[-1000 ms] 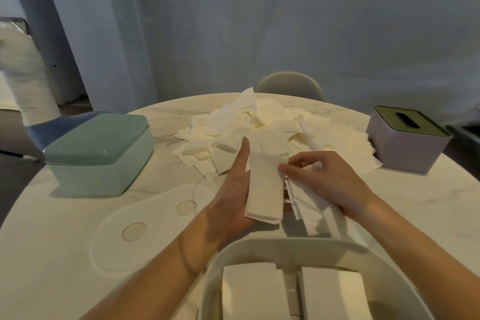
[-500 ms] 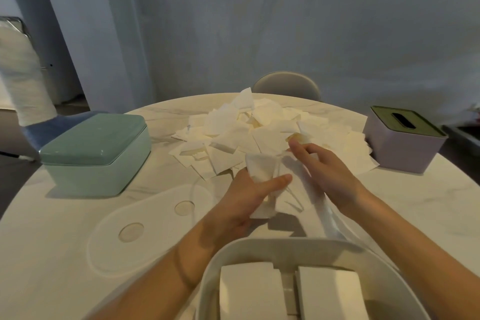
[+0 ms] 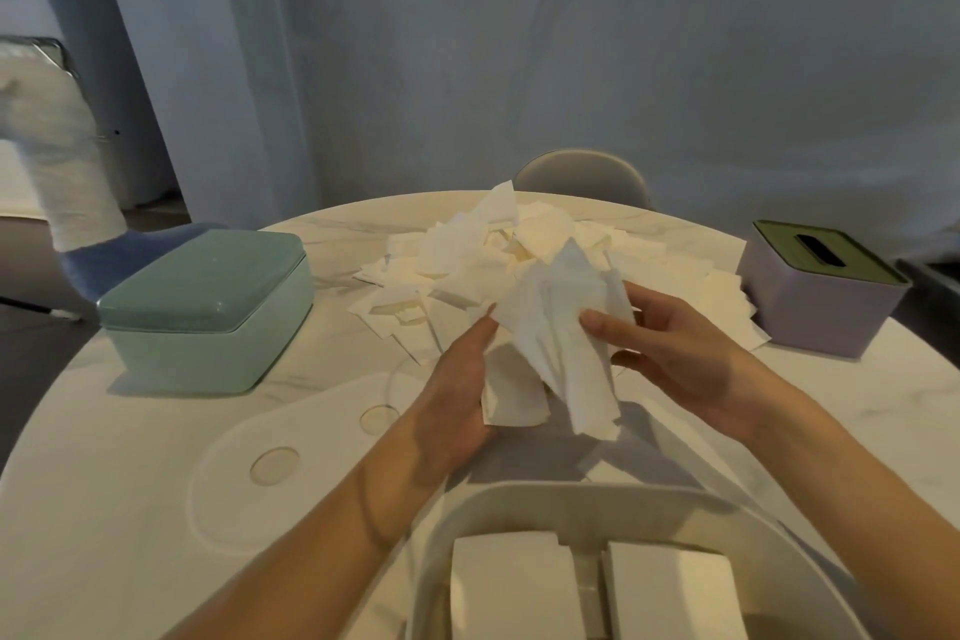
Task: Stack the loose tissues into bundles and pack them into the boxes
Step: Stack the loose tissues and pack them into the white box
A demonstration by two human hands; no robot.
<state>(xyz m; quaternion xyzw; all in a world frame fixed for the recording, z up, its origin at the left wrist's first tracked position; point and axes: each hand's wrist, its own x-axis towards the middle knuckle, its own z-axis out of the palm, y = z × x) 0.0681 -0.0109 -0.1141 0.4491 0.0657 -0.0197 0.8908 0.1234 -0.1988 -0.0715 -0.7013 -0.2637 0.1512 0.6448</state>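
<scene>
Left hand [image 3: 457, 395] cups a small folded bundle of white tissues [image 3: 514, 395] in its palm; right hand [image 3: 670, 353] pinches a loose, crumpled white tissue [image 3: 561, 322] between thumb and fingers, draped over the bundle, both held above the round marble-white table [image 3: 883, 431]. Behind lies the scattered pile of loose white tissues [image 3: 467, 255]; the open white plastic box [image 3: 519, 499], already holding two stacks, sits nearest the person. Risk: the limp sheet may land creased or skewed, making the bundle uneven and liable to slip apart.

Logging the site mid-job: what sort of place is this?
Probably a home dining area: a round marble-look table, a chair tucked behind it, and household tissue boxes on top.
</scene>
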